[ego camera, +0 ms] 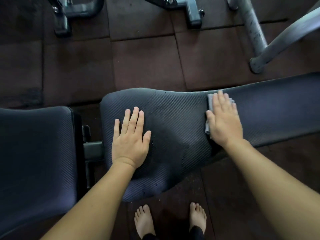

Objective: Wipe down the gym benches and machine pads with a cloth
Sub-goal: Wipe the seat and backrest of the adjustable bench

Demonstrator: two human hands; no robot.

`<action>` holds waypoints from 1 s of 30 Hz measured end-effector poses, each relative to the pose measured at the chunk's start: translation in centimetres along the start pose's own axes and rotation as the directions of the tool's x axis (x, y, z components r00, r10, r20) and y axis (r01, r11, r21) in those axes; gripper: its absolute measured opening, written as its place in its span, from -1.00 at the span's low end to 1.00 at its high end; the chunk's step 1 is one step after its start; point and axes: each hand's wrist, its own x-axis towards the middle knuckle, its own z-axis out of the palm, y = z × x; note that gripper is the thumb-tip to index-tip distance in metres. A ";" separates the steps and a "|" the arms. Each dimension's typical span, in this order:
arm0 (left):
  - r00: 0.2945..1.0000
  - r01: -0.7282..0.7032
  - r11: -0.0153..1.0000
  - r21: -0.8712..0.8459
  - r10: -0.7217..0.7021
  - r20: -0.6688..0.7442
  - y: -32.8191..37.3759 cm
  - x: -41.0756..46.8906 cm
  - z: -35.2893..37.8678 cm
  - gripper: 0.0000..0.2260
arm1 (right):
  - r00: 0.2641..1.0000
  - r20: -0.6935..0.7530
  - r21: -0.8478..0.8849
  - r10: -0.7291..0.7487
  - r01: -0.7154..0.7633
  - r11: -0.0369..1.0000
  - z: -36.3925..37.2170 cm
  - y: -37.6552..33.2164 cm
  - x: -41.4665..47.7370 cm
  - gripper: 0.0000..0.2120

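Note:
A long dark ribbed bench pad (174, 122) runs from the middle of the view to the right edge. My left hand (129, 137) lies flat on its wide left end, fingers straight. My right hand (224, 118) presses flat on a folded grey cloth (209, 103) where the pad narrows; the cloth shows only at the hand's left side and past the fingertips. A second dark pad (34, 153), the seat, sits to the left across a gap.
Black metal brackets (91, 148) show in the gap between the pads. Grey machine legs (254, 30) stand at the top right, dark machine feet (194, 13) at the top. Brown rubber floor tiles (145, 63) lie all around. My bare feet (144, 220) stand below the bench.

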 end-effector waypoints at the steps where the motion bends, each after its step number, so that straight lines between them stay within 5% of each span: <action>1: 1.000 -0.003 1.000 0.002 0.003 -0.006 0.0 0.0 0.1 -0.39 | 0.997 -0.003 0.001 0.074 -0.074 0.997 -0.1 0.1 -0.3 -0.33; 5: 1.000 -0.007 1.000 -0.008 0.007 -0.024 -0.1 0.1 0.1 -0.39 | 0.975 -0.065 0.036 0.214 -0.212 0.977 0.6 -6.5 1.6 -0.32; 10: 0.999 -0.009 1.000 -0.004 0.009 -0.035 -0.1 0.1 0.2 -0.39 | 0.992 0.000 0.021 -0.125 0.125 0.992 1.9 -14.7 2.5 -0.37; 13: 0.999 -0.006 1.000 0.001 0.006 -0.038 -0.1 0.0 0.2 -0.39 | 0.954 0.040 -0.031 -0.298 0.299 0.954 1.3 -10.9 2.7 -0.37; 19: 0.999 -0.003 1.000 -0.003 0.003 -0.041 0.0 0.0 0.2 -0.40 | 0.997 -0.006 -0.016 -0.073 0.073 0.997 0.2 1.3 -2.5 -0.34; 23: 0.999 0.001 1.000 0.006 -0.001 -0.033 0.0 0.0 0.2 -0.39 | 0.998 -0.067 0.028 0.013 -0.011 1.000 3.2 -5.0 -8.3 -0.33; 27: 1.000 -0.003 1.000 0.005 0.003 -0.031 0.0 0.0 0.2 -0.39 | 0.983 -0.024 0.015 -0.182 0.183 0.983 5.0 -12.0 -10.7 -0.35; 30: 1.000 -0.010 1.000 0.000 0.010 -0.019 -0.1 0.1 0.0 -0.39 | 0.958 -0.029 -0.047 -0.287 0.285 0.957 4.5 -8.6 -9.7 -0.38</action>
